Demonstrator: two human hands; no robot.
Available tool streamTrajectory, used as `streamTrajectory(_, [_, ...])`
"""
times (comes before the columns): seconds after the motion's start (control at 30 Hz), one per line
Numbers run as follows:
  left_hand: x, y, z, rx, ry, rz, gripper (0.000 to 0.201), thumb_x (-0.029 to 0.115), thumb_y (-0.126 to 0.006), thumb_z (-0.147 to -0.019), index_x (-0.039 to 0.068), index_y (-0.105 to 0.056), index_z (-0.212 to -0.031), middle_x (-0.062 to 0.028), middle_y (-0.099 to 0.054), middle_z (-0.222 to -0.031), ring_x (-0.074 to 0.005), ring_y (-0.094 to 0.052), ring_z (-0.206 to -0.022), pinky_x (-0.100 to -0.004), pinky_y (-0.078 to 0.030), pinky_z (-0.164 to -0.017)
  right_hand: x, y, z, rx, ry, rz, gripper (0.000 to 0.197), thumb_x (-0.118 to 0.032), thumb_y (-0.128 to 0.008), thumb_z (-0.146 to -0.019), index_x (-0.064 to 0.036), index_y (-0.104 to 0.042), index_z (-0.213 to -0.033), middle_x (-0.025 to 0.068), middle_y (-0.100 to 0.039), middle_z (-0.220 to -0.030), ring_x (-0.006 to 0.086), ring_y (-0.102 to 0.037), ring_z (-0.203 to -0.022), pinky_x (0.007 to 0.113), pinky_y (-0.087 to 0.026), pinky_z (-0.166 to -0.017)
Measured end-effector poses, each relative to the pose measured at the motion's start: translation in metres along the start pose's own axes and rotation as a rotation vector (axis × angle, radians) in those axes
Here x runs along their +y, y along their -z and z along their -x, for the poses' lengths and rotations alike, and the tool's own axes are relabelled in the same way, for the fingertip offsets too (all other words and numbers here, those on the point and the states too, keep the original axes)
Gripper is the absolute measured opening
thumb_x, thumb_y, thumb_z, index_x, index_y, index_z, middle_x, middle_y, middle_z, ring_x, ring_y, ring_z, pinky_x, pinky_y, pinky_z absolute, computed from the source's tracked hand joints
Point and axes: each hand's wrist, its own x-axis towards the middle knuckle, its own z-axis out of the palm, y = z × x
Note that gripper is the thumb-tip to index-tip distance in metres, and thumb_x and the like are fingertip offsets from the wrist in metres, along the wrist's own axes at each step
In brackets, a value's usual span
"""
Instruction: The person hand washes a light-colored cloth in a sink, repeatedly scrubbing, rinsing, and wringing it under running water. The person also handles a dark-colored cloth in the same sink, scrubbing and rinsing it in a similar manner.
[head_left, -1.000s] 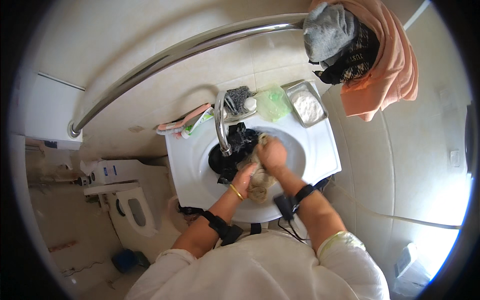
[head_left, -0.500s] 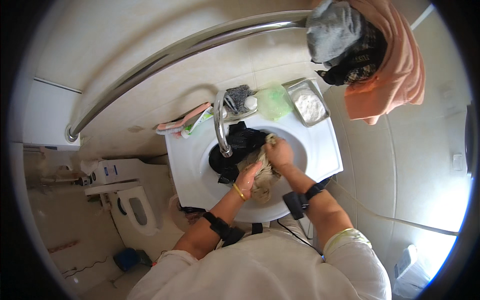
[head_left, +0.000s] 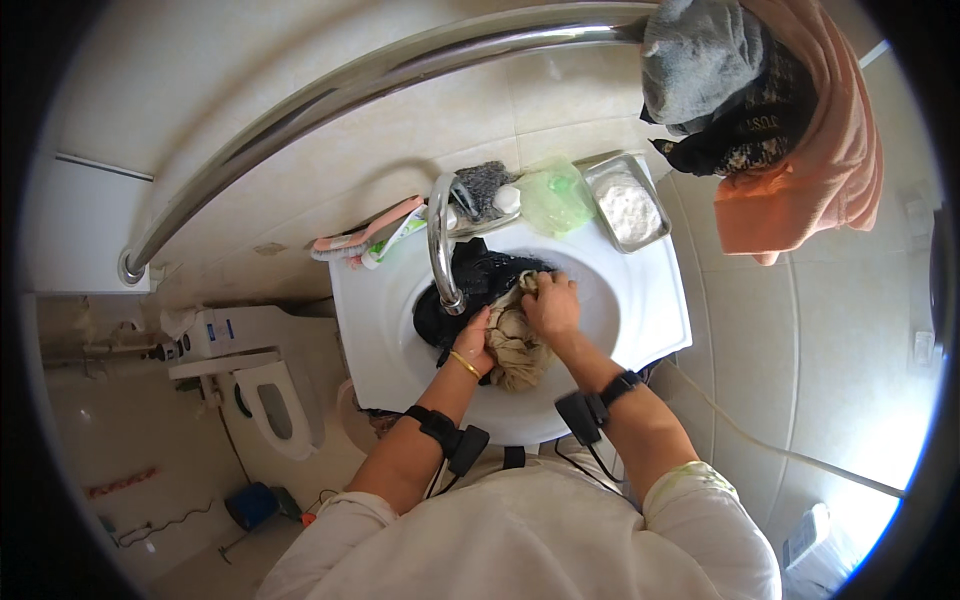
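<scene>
A wet, bunched beige cloth (head_left: 513,352) lies in the white washbasin (head_left: 655,312). My right hand (head_left: 553,310) grips its upper right part, the fingers bent over the fabric. Against its left side, my left hand (head_left: 474,342) holds the cloth from below, with some of its fingers hidden by the folds. A soaked black cloth (head_left: 478,272) is heaped just beyond both hands, toward the back of the bowl. Over this black cloth hangs the spout of the curved chrome tap (head_left: 438,235).
Behind the bowl are a pink-handled brush (head_left: 370,232), a tube (head_left: 398,240), a dark grey scrubbing cloth (head_left: 483,190), a green plastic bag (head_left: 556,196) and a metal tray of white powder (head_left: 628,210). Clothes (head_left: 800,190) hang from the chrome rail (head_left: 380,95). A toilet (head_left: 275,405) stands left.
My left hand has shifted left and slightly up along the beige cloth. My right hand has opened out from a fist into bent fingers, and the cloth sits more gathered between the hands.
</scene>
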Motion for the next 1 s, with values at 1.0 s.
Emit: streamTrajectory(1.0, [0.054, -0.156, 0.18, -0.444, -0.777, -1.302, 0.052, 0.016, -0.08, -0.07, 0.003, -0.049, -0.109, -0.0023, -0.052, -0.099, -0.009, -0.048, -0.091, -0.0248, -0.042, -0.08, -0.052, 0.145, 0.075, -0.601, 0.563, -0.48, 0.069, -0.012, -0.072, -0.068, -0.0001, -0.042, -0.129, 0.0142, -0.054, -0.118, 0.0196, -0.05, -0.11, 0.03, -0.038, -0.096])
